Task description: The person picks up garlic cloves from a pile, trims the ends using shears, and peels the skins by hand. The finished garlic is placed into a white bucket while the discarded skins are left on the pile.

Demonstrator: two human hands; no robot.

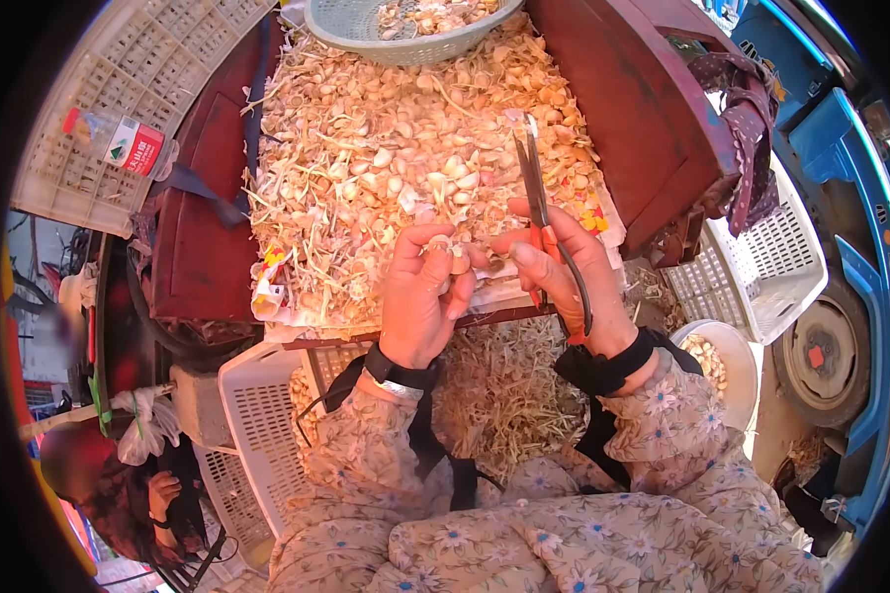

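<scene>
Near the front edge of the work surface, my left hand (422, 296) is closed on a small piece of garlic (459, 259) at its fingertips. My right hand (578, 282) is just to the right, closed round a pair of scissors (536, 183) with red and black handles. The blades point away from me over the garlic heap. My right fingertips come close to the garlic piece; whether they touch it I cannot tell. Loose cloves and dry peel (396, 148) cover the surface, with several pale cloves (453, 178) beyond my hands.
A blue-grey basket (415, 47) holds garlic at the far edge. A plastic bottle (119, 141) lies on a crate (54, 168) at left. A white bucket (747, 381) of cloves and a white basket (781, 262) stand at right. Another person (133, 484) is at lower left.
</scene>
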